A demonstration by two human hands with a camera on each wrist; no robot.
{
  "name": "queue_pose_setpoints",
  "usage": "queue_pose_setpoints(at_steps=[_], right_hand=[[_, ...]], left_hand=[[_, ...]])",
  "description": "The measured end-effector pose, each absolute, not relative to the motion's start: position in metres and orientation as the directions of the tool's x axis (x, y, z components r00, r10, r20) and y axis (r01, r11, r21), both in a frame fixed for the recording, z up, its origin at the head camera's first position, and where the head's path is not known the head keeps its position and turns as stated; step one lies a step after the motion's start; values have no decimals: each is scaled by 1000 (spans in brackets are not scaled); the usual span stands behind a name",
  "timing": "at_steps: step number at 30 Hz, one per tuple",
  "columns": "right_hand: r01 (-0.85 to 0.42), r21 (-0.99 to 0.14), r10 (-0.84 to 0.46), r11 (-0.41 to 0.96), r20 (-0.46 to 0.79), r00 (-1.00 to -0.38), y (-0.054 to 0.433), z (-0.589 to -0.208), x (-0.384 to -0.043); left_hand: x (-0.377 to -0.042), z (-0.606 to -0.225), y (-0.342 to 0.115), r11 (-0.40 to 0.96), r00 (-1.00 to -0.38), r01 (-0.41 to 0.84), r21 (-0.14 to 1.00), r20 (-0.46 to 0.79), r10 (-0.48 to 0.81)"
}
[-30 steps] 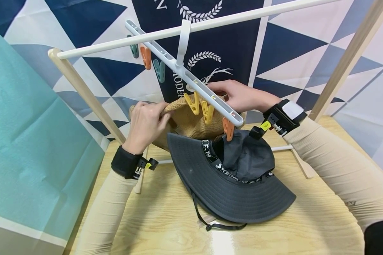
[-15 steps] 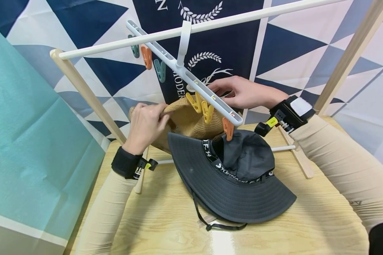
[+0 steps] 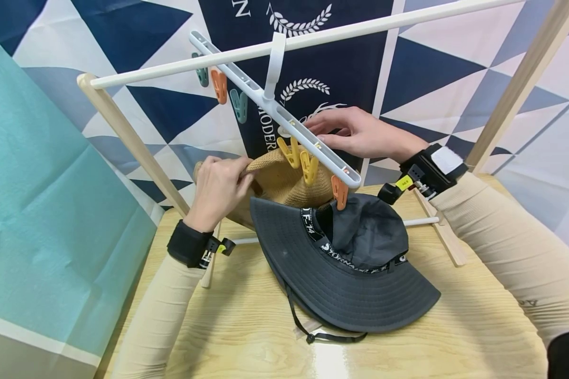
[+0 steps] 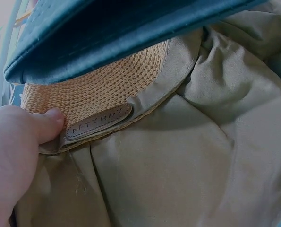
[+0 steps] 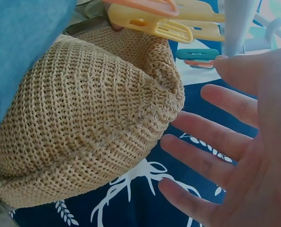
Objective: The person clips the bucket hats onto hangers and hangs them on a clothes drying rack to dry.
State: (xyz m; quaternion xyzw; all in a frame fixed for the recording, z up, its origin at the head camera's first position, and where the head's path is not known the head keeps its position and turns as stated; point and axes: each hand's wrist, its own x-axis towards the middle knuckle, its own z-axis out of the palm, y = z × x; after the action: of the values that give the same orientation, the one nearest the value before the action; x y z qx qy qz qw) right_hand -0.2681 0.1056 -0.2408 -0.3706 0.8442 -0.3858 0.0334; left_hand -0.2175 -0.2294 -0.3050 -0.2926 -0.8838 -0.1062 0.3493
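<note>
The left hand [image 3: 220,187] grips the edge of a tan knitted hat [image 3: 284,189]. The right hand [image 3: 357,131] is near it, fingertips partly hidden by a pale hanger [image 3: 284,115], which hooks over a white rod [image 3: 360,31]. In front is a dark wide-brimmed hat [image 3: 341,284], its black cord [image 3: 310,338] trailing over the bench [image 3: 246,326].

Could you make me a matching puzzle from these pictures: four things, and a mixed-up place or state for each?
1. left hand
2. right hand
3. clip hanger
4. dark hat

A. hooked over the white bar
B. fingers spread, gripping nothing
C. has a lettered band
D. holds the tan hat's edge

Pairs: 1-D, 2-B, 3-A, 4-C
</note>
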Motion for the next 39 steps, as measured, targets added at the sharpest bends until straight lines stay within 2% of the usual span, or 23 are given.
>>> queue_pose_setpoints(at_steps=[24,39], right_hand=[[-633,-696,-683,340,280,-674,98,-242,-272],[-672,-660,-708,335,294,-642,87,-242,-275]], left_hand=[[-218,-311,-229,783,-576,620,-43,653,492],[-215,-311,-226,781,-579,623,-44,645,499]])
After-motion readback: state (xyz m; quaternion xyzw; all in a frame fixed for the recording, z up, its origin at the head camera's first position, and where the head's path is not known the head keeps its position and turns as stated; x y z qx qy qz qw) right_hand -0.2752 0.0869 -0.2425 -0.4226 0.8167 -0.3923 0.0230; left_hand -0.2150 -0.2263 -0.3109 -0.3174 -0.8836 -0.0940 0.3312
